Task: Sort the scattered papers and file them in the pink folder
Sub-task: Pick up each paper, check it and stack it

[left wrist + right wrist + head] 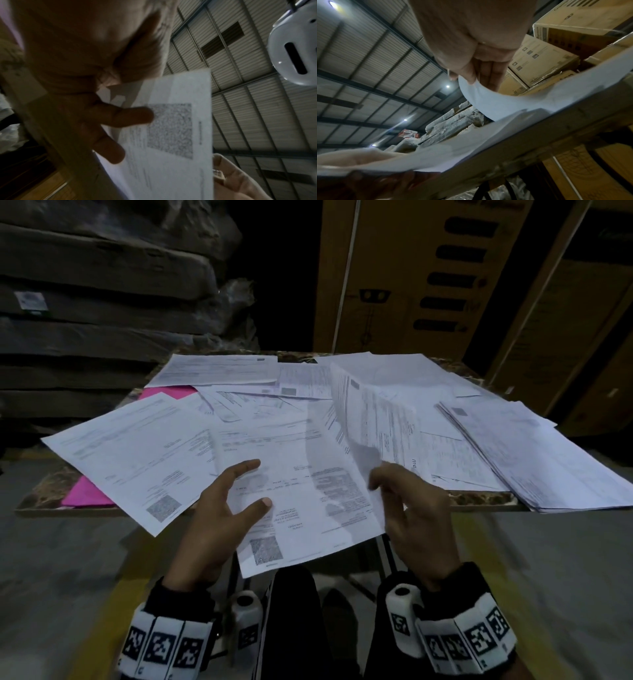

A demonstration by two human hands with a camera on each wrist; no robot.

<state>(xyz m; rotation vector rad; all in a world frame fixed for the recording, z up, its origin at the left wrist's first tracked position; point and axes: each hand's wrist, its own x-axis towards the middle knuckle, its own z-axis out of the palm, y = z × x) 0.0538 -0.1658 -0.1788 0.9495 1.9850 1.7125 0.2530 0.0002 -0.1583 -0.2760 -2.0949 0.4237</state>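
Papers (219, 371) lie scattered; left fingers (246, 466) clamp near sheet (301, 508), right fingers (378, 479) pinch lifted sheet (373, 412).

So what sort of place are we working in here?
Most likely a warehouse: tall printed cardboard cartons behind the table, plastic-wrapped stacked goods at left, and a corrugated metal roof overhead.

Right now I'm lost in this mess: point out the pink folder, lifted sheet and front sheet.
pink folder (87, 493): head view, near corner.
lifted sheet (373, 412): head view, raised printed face.
front sheet (301, 501): head view, printed middle.
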